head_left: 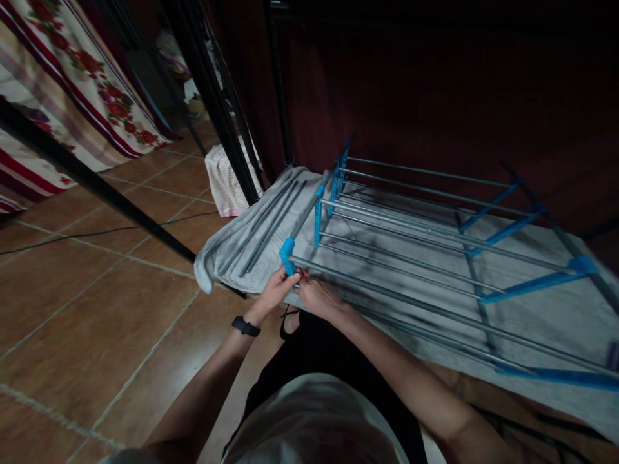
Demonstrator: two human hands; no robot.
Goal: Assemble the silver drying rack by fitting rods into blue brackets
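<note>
The left hand point(273, 290) has fingers clamped on the rack's point(428, 231) blue connector point(287, 249), near the table's point(264, 269) near-left corner; from here the right hand's point(319, 299) grip I can't tell; lopsided pushing could spring that connector loose

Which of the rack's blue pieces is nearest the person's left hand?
The near-left corner piece: the left hand is at its lower end; the other blue pieces are farther off.
</note>
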